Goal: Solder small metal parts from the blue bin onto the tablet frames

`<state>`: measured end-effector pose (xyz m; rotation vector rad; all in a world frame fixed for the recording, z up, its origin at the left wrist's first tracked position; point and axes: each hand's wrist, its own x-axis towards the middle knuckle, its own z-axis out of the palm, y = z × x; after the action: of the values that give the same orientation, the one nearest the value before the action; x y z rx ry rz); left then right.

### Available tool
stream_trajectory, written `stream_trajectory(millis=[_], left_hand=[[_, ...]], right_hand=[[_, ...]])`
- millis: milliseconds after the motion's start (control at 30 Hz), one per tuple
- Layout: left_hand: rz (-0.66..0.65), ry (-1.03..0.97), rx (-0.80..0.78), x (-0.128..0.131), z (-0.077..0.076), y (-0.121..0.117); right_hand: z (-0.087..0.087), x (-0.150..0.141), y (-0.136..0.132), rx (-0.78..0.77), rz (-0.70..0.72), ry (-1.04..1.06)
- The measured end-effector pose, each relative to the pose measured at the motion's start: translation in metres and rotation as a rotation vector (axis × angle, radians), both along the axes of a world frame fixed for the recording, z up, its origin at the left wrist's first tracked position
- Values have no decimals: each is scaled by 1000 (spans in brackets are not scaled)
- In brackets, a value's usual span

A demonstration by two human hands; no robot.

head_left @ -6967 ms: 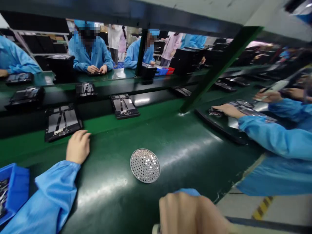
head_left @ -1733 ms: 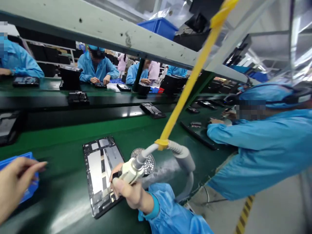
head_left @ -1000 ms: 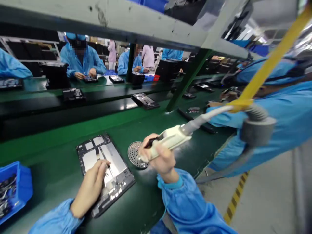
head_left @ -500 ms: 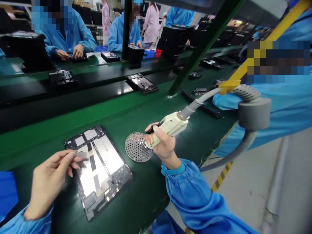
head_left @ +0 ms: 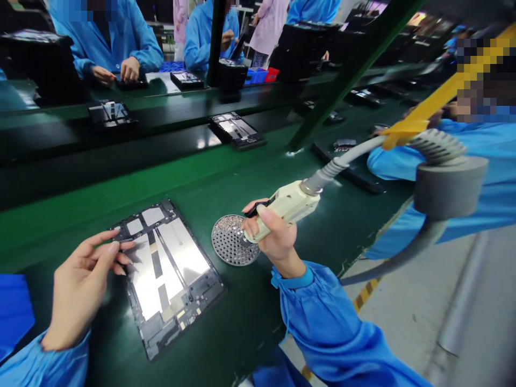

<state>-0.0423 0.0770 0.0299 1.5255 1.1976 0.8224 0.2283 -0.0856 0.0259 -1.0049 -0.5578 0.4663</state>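
An open tablet chassis (head_left: pixel 169 269), with silver plates and a black frame, lies on the green bench in front of me. My left hand (head_left: pixel 80 285) is at its left edge. The fingertips are pinched on a small thin piece that I cannot make out. My right hand (head_left: pixel 274 236) is closed round a cream electric screwdriver (head_left: pixel 288 207). Its tip points down at a round perforated metal dish (head_left: pixel 234 247) of small screws just right of the tablet. A grey cable (head_left: pixel 342 161) runs from the tool to a yellow strap (head_left: pixel 407 129).
A grey foam cylinder (head_left: pixel 449 185) hangs on the cable at right. A co-worker's blue sleeve (head_left: pixel 407 161) rests on the bench beyond it. More chassis (head_left: pixel 237 130) ride the dark conveyor behind. A green post (head_left: pixel 346 75) slants up. A blue bin (head_left: pixel 14 312) is at far left.
My right hand took the screwdriver from over the tablet to the screw dish. My left hand came from the blue bin to the tablet's left edge, fingertips pinched.
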Motion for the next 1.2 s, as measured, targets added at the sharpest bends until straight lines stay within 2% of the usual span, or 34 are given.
stream_trajectory(millis=[267, 400, 467, 567, 667, 867, 1033, 1100, 1200], left_hand=[[108, -66, 6, 0, -8, 20], [223, -98, -49, 11, -17, 33], [251, -113, -94, 15, -24, 45], [255, -80, -103, 18, -34, 60], [223, -29, -85, 19, -40, 64], [156, 81, -17, 17, -48, 65], [133, 140, 15, 18, -53, 66], [116, 145, 6, 18, -54, 66], [83, 140, -44, 19, -56, 68]], right_hand=[[-4, 1, 0, -88, 20, -39], [3, 4, -8, -107, 80, -30], [10, 8, -10, -64, 121, -49], [22, 8, -11, -27, 95, -94], [29, 0, -10, -74, 56, -93], [31, -15, -2, -80, 146, -114], [46, -32, 21, -15, 283, -134], [53, -45, 42, -23, 332, -102], [55, -72, 87, -40, 351, -14]])
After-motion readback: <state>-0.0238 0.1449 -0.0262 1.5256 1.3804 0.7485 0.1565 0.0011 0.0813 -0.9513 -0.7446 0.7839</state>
